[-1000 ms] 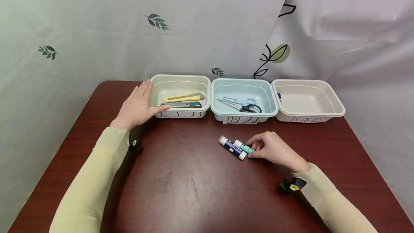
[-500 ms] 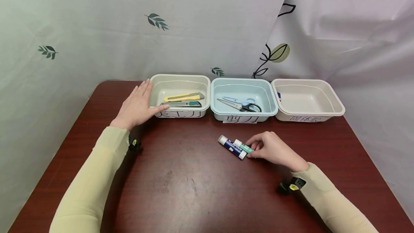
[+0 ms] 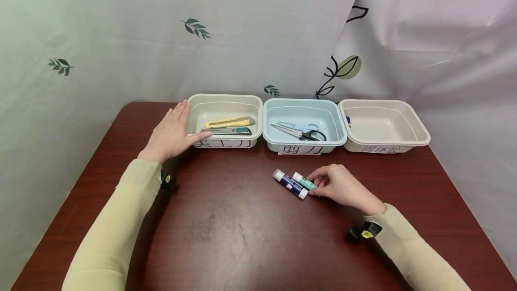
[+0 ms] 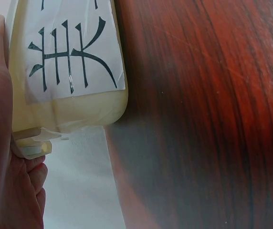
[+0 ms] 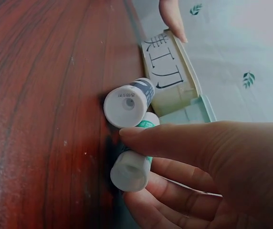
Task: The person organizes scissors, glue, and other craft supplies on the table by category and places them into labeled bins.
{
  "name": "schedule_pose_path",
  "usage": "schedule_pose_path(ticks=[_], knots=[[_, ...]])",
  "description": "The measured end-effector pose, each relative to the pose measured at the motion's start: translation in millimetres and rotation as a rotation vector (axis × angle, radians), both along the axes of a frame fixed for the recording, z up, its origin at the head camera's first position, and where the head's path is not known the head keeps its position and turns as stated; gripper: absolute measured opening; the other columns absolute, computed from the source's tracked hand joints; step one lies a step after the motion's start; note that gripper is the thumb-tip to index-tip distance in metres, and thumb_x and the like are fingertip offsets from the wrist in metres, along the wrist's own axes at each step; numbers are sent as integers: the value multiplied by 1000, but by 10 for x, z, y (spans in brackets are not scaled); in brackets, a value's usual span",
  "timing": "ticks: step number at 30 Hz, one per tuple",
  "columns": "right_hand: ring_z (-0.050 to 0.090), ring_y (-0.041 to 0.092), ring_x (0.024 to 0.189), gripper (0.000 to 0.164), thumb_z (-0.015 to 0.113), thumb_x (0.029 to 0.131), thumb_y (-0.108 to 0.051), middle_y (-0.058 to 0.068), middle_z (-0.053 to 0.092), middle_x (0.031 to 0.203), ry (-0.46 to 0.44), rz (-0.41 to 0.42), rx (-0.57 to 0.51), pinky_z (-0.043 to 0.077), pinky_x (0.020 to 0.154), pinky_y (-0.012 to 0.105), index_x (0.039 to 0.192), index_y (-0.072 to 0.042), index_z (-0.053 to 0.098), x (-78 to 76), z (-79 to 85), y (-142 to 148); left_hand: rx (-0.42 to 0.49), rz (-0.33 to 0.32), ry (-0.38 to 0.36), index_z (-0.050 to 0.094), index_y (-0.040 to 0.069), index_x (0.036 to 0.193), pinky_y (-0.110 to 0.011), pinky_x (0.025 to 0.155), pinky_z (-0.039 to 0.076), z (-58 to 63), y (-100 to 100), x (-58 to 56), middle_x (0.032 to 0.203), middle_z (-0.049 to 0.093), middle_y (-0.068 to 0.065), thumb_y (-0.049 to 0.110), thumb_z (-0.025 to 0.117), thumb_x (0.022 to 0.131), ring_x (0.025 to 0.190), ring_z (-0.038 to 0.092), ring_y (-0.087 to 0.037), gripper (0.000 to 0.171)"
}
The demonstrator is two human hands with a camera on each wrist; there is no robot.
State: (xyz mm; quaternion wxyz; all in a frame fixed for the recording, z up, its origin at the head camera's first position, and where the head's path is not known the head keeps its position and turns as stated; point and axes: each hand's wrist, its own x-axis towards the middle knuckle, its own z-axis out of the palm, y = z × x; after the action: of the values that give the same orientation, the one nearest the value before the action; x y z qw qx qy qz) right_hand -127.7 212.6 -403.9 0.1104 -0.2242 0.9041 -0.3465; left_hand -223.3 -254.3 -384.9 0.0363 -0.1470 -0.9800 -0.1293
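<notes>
My right hand point(image 3: 343, 185) pinches a green-and-white glue stick point(image 3: 304, 181) between thumb and fingers, low over the table. Right beside it lies a dark blue glue stick with white ends point(image 3: 290, 184). In the right wrist view the held stick's white end point(image 5: 129, 171) shows below my thumb, and the blue stick's end point(image 5: 126, 106) above it. With fingers extended, my left hand point(image 3: 169, 131) rests on the left corner of a cream bin point(image 3: 226, 99); its thumb lies along the front rim. A yellow utility knife point(image 3: 228, 122) and a grey-green utility knife point(image 3: 228, 130) lie inside that bin.
A light blue bin point(image 3: 304, 103) in the middle holds black-handled scissors point(image 3: 307, 134) and light blue scissors point(image 3: 299, 126). At right stands another cream bin point(image 3: 385, 122) with a dark blue item point(image 3: 348, 121) partly hidden by its wall. Paper labels mark the fronts. A curtain hangs behind.
The green glue stick has shifted very slightly away from the blue one, under my right fingers. My left hand and the bins stay in place.
</notes>
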Motion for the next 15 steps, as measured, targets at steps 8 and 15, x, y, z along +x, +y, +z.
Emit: schedule_pose_path(ticks=[8,15], knots=[[62,10,70,24,88,78,-7,-7,66,75,28,-4,-2,55,62,26,100,-6,79,-16,24,21,-1,-2,2,8,-4,161,-44,125,2,0,3,6,167,9,-22,77,50,91,154,9,-35,115],[62,9,70,23,87,78,-6,-7,65,75,36,-6,3,55,63,26,100,-6,79,-28,22,37,1,-2,-3,7,-3,161,-43,124,1,-1,2,8,167,9,-21,78,50,91,154,8,-34,115]])
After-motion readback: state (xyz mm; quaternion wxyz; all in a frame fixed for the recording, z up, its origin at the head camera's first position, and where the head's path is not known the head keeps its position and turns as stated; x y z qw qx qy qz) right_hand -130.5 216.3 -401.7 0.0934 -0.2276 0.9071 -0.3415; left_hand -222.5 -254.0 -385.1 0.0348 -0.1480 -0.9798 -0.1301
